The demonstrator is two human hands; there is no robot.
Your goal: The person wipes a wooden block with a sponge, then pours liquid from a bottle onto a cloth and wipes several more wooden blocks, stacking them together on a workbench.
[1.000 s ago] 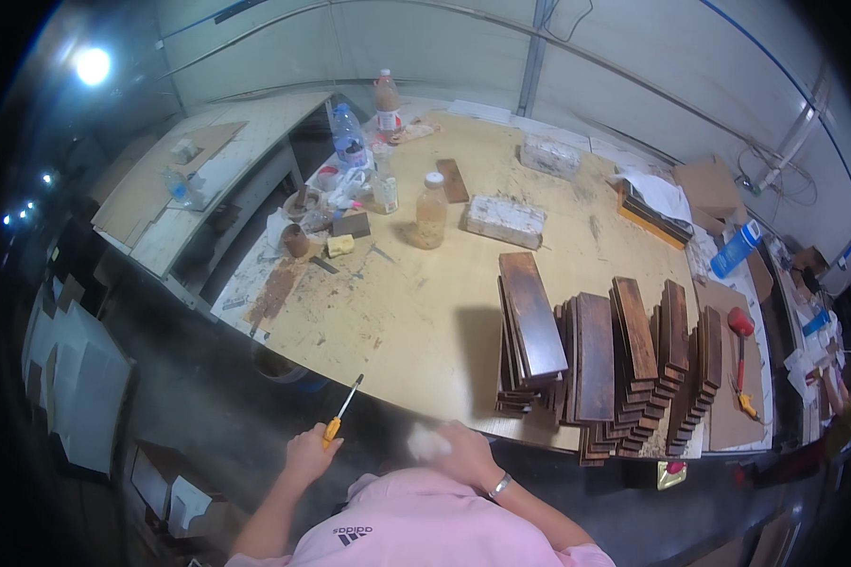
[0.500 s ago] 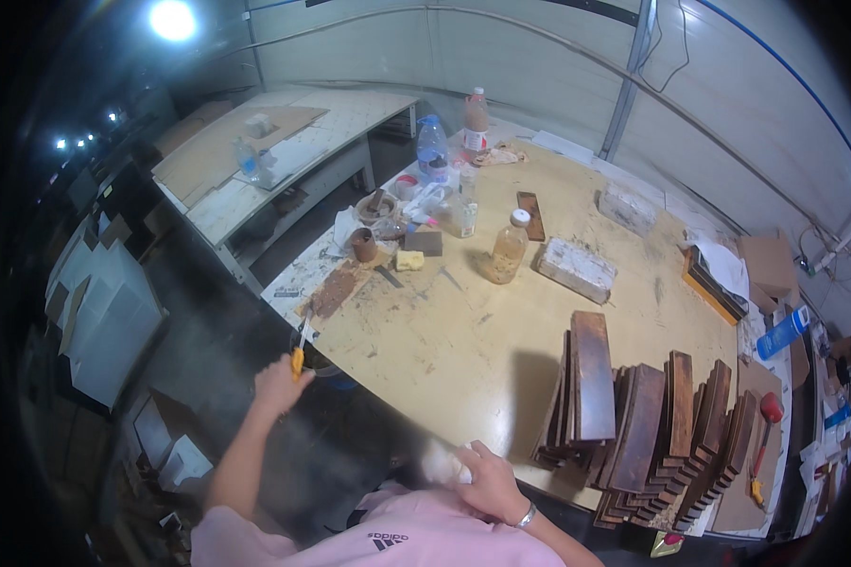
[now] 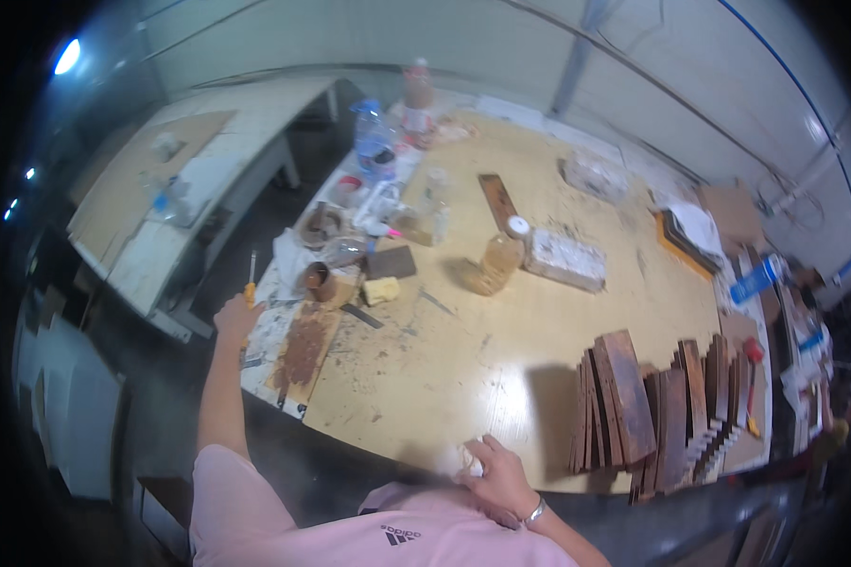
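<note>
Holding the yellow-handled tool (image 3: 250, 294) upright is judged safest while it is gripped in the closed left hand (image 3: 235, 317), just beside the left edge of the table (image 3: 435, 364); it should be swung clear of the brown cup (image 3: 319, 283) nearby. A white wad (image 3: 468, 462) is grasped in the right hand (image 3: 501, 480) at the front edge, and is best kept off the brown residue (image 3: 306, 346).
</note>
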